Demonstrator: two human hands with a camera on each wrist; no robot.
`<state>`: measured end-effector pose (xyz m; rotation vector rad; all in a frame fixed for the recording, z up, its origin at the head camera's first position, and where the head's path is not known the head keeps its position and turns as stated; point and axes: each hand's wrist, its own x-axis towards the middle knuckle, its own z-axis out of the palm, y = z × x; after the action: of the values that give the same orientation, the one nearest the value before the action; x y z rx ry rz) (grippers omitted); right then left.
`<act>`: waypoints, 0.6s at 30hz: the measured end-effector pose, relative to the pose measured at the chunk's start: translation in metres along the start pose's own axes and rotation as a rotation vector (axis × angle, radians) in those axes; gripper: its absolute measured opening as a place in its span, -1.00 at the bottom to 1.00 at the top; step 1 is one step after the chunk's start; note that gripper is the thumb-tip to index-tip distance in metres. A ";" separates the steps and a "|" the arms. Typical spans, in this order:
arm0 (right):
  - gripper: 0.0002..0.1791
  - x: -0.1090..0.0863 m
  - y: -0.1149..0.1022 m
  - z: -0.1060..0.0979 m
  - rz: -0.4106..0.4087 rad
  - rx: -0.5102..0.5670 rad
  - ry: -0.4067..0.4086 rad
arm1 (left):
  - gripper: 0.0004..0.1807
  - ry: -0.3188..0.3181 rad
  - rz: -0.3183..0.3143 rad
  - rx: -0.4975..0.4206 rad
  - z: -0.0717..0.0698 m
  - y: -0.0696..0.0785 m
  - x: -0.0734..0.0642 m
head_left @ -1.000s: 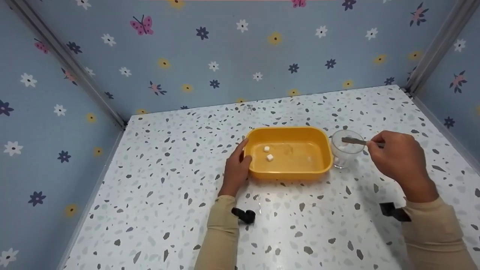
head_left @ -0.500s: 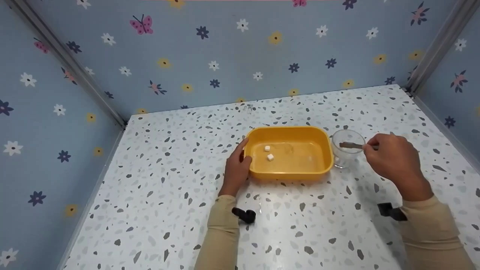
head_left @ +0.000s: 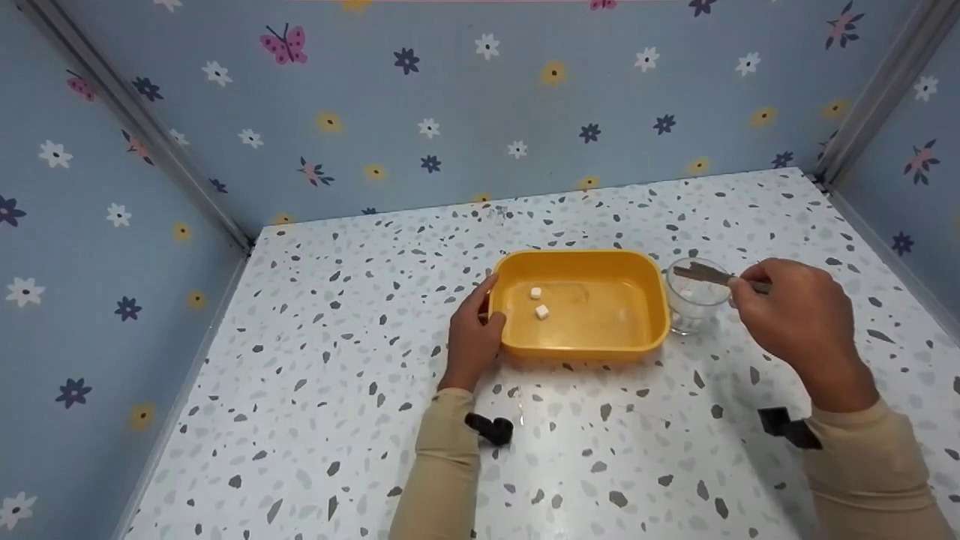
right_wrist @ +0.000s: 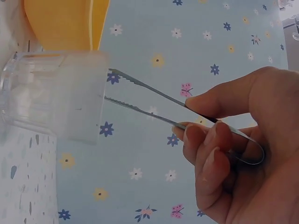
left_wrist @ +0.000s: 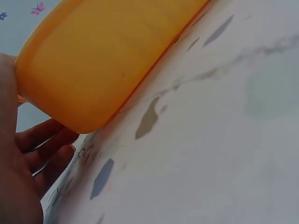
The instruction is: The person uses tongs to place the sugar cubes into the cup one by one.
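My left hand (head_left: pixel 474 337) holds the left end of a yellow plastic tub (head_left: pixel 585 351), its thumb at the rim; in the left wrist view the other fingers (left_wrist: pixel 51 147) lie loosely beside the tub's corner. Two small white cubes (head_left: pixel 542 312) lie in the left part of the tub. With my right hand (head_left: pixel 799 319) I hold metal tweezers (right_wrist: pixel 154 91) between thumb and fingers. The tweezers' serrated tips are spread apart at the mouth of a clear glass cup (right_wrist: pixel 77 100), nothing visible between them. Something whitish shows blurred inside the cup.
The cup stands close to the tub's right end on a white speckled table (head_left: pixel 337 360). A blue flowered wall (head_left: pixel 480 105) rises behind the table, with side panels at left and right.
The tweezers' tips dipped into the cup, then came back up, and now stand spread apart. My right hand shifted slightly left and back right. My left hand and the white cubes stay put.
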<state>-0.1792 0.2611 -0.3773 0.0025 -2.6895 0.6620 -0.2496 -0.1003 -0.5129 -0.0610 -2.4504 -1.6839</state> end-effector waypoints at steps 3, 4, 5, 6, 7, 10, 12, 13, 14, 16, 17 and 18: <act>-0.77 -0.003 -0.008 0.003 -0.039 0.010 0.057 | -0.33 0.033 0.036 0.013 0.000 -0.001 0.000; -0.77 -0.004 -0.010 0.005 -0.055 0.011 0.071 | -0.34 0.041 0.049 0.014 0.000 -0.001 0.000; -0.78 -0.005 -0.012 0.007 -0.071 0.014 0.083 | -0.34 0.047 0.061 0.011 0.000 -0.001 0.000; -0.79 -0.006 -0.015 0.009 -0.089 0.018 0.093 | -0.34 0.051 0.076 0.007 0.000 -0.002 0.000; -0.80 -0.006 -0.017 0.011 -0.106 0.021 0.098 | -0.35 0.055 0.090 0.001 0.000 -0.002 0.000; -0.81 -0.007 -0.021 0.018 -0.152 0.036 0.104 | -0.35 0.056 0.114 -0.019 -0.001 -0.002 -0.001; -0.82 -0.009 -0.024 0.024 -0.175 0.043 0.096 | -0.35 0.053 0.118 -0.025 -0.001 -0.001 -0.001; -0.82 -0.009 -0.025 0.027 -0.186 0.044 0.089 | -0.35 0.052 0.113 -0.025 -0.001 0.000 -0.001; -0.82 -0.009 -0.027 0.029 -0.196 0.046 0.083 | -0.36 0.049 0.109 -0.022 -0.001 0.000 -0.001; -0.82 -0.010 -0.029 0.036 -0.220 0.047 0.072 | -0.36 0.046 0.102 -0.019 -0.001 0.001 -0.002; -0.81 -0.010 -0.031 0.039 -0.233 0.045 0.066 | -0.36 0.044 0.100 -0.020 -0.001 0.002 -0.002; -0.81 -0.010 -0.033 0.043 -0.245 0.042 0.062 | -0.35 0.042 0.097 -0.021 -0.001 0.002 -0.002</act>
<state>-0.1820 0.2119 -0.4013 0.3122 -2.5593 0.6307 -0.2475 -0.1005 -0.5110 -0.1432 -2.3595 -1.6530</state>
